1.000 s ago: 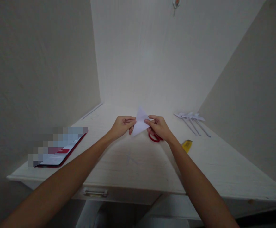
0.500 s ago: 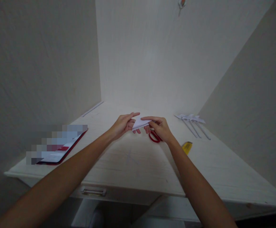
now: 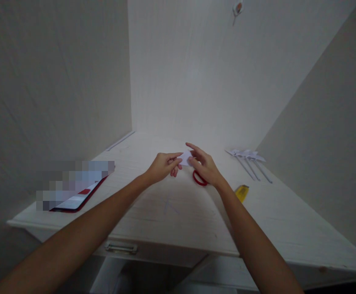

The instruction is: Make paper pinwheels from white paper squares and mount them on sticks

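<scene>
Both my hands meet over the middle of a pale wooden desk (image 3: pixel 171 212). Between them is a small folded piece of white paper (image 3: pixel 186 158). My left hand (image 3: pixel 163 166) pinches its left side with thumb and fingers. My right hand (image 3: pixel 204 165) holds the right side, with its forefinger stretched out over the paper. Red-handled scissors (image 3: pixel 199 179) lie on the desk just under my right hand, partly hidden by it.
A red-edged tablet or book (image 3: pixel 74 200) lies at the desk's left front. Several white paper pinwheels on sticks (image 3: pixel 249 159) lie at the right rear, and a yellow object (image 3: pixel 241 192) lies beside my right forearm. A drawer handle (image 3: pixel 122 247) shows below the front edge. Walls close in on three sides.
The paper was an upright triangle, then was laid flatter and folded down; now it looks much smaller between my fingers. My hands have moved slightly right and away.
</scene>
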Demonstrator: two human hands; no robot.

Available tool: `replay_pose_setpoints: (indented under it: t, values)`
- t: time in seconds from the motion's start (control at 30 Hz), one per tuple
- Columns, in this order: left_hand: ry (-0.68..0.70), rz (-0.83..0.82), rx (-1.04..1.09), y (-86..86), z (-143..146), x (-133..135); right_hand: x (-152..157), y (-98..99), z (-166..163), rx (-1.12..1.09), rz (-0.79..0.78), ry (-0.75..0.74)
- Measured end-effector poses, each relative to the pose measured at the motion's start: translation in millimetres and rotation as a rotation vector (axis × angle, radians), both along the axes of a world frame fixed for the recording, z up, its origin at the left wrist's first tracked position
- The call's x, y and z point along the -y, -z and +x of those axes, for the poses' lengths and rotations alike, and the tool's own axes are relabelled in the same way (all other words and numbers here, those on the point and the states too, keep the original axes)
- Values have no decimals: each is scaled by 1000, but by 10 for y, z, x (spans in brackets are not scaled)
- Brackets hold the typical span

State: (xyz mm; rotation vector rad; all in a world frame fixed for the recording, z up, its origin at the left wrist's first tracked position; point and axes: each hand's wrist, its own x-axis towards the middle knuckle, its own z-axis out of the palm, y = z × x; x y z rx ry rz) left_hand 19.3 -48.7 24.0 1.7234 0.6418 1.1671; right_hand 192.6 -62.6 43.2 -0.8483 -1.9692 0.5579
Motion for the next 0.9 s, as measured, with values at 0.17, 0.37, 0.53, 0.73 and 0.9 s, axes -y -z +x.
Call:
replay_pose_setpoints:
  t: [0.17, 0.37, 0.53, 0.73, 0.9]
  values:
    - [2, 34, 24, 19, 25, 46, 3, 54, -101, -22, 89, 80]
    - [-42, 15, 132, -20, 44, 82, 20, -3, -103, -110, 139, 109]
    - [-19, -39, 225, -21, 65, 83, 51, -42, -97, -68, 137, 132]
    - [-20, -78, 242, -54, 71, 115, 62, -34, -101, -83, 113, 138]
    - [-20, -75, 266, -27, 78, 89, 74, -47, -95, -66, 107, 147]
